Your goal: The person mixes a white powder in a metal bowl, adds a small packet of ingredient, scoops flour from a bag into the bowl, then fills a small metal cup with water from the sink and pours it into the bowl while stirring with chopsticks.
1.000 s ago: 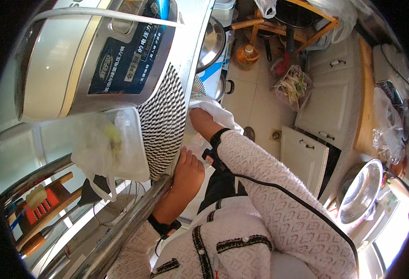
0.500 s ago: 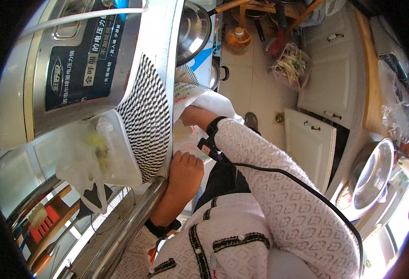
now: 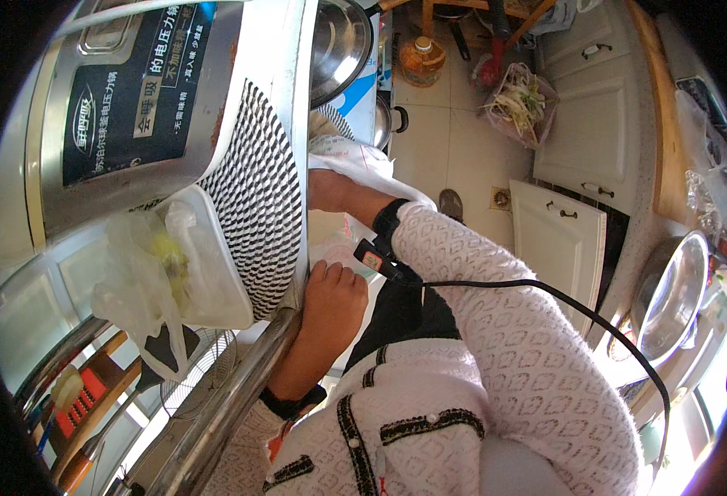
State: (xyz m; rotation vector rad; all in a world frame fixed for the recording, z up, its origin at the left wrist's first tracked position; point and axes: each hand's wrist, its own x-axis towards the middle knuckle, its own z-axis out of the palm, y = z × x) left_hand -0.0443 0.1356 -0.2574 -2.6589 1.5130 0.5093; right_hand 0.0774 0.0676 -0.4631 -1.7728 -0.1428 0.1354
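Observation:
My left hand (image 3: 335,307) is closed, its curled fingers at the near rim of a white plastic bag (image 3: 355,155) with red print. The bag hangs beside the white counter edge, its mouth spread between my two hands. My right hand (image 3: 337,193) reaches leftward into the bag; its fingers are hidden behind the counter edge and the bag. What it touches inside cannot be seen. Beside my right wrist hangs a black plug-like connector (image 3: 377,259) on a black cable.
On the left stand a pressure cooker (image 3: 132,116), a striped woven mat (image 3: 256,198) and a white tray (image 3: 215,273) with a bagged yellow-green item. A lidded pan (image 3: 340,51) sits ahead. An oil jug (image 3: 422,62) and a bag of vegetable scraps (image 3: 519,106) are on the floor. One cabinet door (image 3: 558,248) hangs ajar.
My right hand has shifted slightly farther behind the counter edge, and the bag around it has folded lower. My left hand stays closed in nearly the same place. The view has shifted a little.

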